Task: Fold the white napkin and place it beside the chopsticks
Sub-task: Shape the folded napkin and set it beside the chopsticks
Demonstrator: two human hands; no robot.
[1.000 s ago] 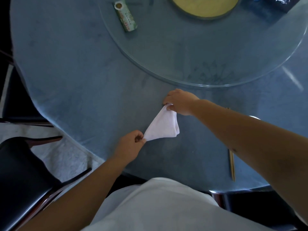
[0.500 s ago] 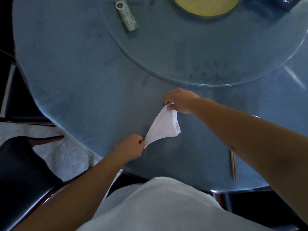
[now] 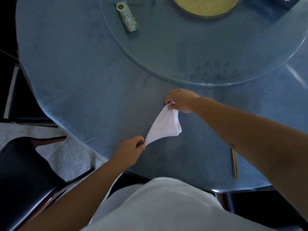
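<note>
We hold the white napkin [image 3: 164, 126] taut over the bench [image 3: 80, 84] — left hand [image 3: 131, 150] and right hand [image 3: 180, 100] pinching opposite corners, likely to square the fold — chopsticks [image 3: 234, 165] lie well apart.

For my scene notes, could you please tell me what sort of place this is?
Probably a restaurant or banquet dining room: a big round table with a glass turntable, chopsticks and a white napkin.
</note>
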